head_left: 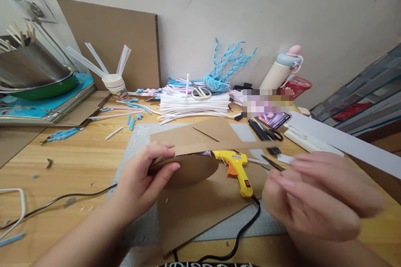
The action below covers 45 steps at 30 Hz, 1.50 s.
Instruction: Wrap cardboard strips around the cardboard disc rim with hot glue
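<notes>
My left hand is closed on a narrow cardboard strip, thumb below and fingers above. The strip reaches rightward over a yellow glue gun with an orange trigger. Below it, a rounded cardboard piece is partly hidden by the strip and my left hand. A larger cardboard sheet lies underneath on the grey cutting mat. My right hand is raised to the right of the glue gun, its curled fingers blurred by motion. A dark, pointed tool shows beside its fingertips; whether they touch it is unclear.
White pipe cleaners are stacked behind the mat, with scissors on top. A paper cup holds clear sticks. A phone and bottle stand right. The black cord runs across the front.
</notes>
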Tool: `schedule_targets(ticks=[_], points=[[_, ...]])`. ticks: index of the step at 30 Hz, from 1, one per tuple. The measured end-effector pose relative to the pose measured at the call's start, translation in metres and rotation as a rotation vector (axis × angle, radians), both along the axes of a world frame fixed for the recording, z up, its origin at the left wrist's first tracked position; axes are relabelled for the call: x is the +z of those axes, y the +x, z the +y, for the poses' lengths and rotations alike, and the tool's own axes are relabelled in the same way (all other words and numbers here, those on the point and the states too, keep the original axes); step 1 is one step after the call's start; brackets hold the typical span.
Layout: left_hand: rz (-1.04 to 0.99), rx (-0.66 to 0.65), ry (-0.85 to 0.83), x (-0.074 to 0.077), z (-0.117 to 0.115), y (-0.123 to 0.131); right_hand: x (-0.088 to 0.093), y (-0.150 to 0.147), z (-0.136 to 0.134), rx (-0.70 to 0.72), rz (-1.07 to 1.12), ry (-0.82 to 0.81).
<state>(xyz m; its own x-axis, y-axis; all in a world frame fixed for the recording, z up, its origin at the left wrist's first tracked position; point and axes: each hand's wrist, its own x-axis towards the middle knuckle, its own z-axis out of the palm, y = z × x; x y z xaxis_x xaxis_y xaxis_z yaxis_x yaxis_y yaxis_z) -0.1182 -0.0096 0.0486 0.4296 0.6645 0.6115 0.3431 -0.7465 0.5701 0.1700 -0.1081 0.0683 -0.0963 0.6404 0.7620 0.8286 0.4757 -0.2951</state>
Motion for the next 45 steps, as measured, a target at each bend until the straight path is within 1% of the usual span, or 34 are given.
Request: schedule_targets(ticks=[1, 2, 3, 6, 7, 9, 10, 12, 14, 17, 20, 23, 27, 30, 33, 35, 38, 41, 45], points=[[-0.007, 0.026, -0.005, 0.0, 0.001, 0.0, 0.002, -0.001, -0.003, 0.038, -0.004, -0.023], [-0.014, 0.054, -0.009, 0.0, 0.002, 0.0, 0.004, -0.002, -0.005, 0.017, -0.013, -0.067], [-0.021, 0.084, -0.014, 0.0, 0.003, 0.0, 0.006, -0.003, -0.007, -0.054, -0.019, -0.137], [-0.04, 0.167, -0.029, -0.001, 0.005, -0.001, 0.008, -0.002, -0.008, -0.313, -0.054, -0.566], [-0.043, 0.186, -0.037, -0.002, 0.006, -0.001, 0.005, 0.0, -0.007, -0.361, -0.072, -0.684], [-0.052, 0.211, -0.054, -0.003, 0.006, -0.001, -0.007, 0.003, -0.002, -0.414, -0.081, -0.863], [-0.06, 0.22, -0.061, -0.003, 0.006, -0.002, -0.014, 0.004, 0.001, -0.435, -0.069, -0.929], [-0.087, 0.238, -0.073, -0.004, 0.007, -0.003, -0.028, 0.004, 0.007, -0.469, -0.015, -0.994], [-0.137, 0.268, -0.076, -0.002, 0.008, -0.005, -0.038, 0.003, 0.013, -0.483, 0.077, -1.034], [-0.241, 0.33, -0.062, 0.001, 0.01, -0.008, -0.039, 0.004, 0.016, -0.414, 0.313, -1.078], [-0.291, 0.344, -0.071, 0.003, 0.011, -0.008, -0.03, 0.006, 0.011, -0.261, 0.644, -1.098], [-0.25, 0.298, -0.108, -0.001, 0.011, -0.004, -0.022, 0.007, 0.004, -0.095, 0.934, -1.071], [-0.169, 0.249, -0.131, -0.008, 0.011, -0.001, -0.021, 0.002, -0.005, 0.069, 1.148, -1.036], [-0.14, 0.247, -0.112, -0.01, 0.011, -0.002, -0.024, -0.006, -0.012, 0.161, 1.214, -1.019], [-0.131, 0.243, -0.07, -0.011, 0.01, -0.003, -0.022, -0.017, -0.017, 0.224, 1.222, -1.036], [-0.127, 0.23, -0.039, -0.012, 0.009, -0.003, -0.016, -0.024, -0.019, 0.231, 1.226, -0.982], [-0.116, 0.205, 0.002, -0.012, 0.006, -0.002, -0.003, -0.033, -0.018, 0.198, 1.209, -0.917], [-0.103, 0.175, 0.04, -0.01, 0.002, -0.002, 0.007, -0.038, -0.015, 0.2, 1.144, -0.962], [-0.092, 0.131, 0.081, -0.004, -0.003, 0.0, 0.015, -0.043, -0.011, 0.298, 1.093, -0.997]])
